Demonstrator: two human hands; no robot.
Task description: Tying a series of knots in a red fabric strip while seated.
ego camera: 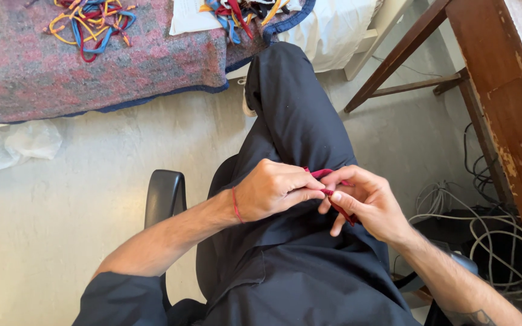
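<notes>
Over my lap, in dark trousers, both hands work a dark red cord (323, 174). My left hand (273, 190), with a red thread around its wrist, pinches the cord between thumb and fingers. My right hand (364, 202) meets it fingertip to fingertip and grips the same cord, which runs down across its palm. Most of the cord is hidden inside the two hands.
A pink-grey blanket (92, 66) on the bed ahead carries a pile of coloured cords (89, 21) and a second pile (243, 12) on white paper. A brown wooden table (502, 102) stands at right above tangled cables (484, 223). A black chair armrest (164, 193) is at left, crumpled plastic (19, 142) beyond.
</notes>
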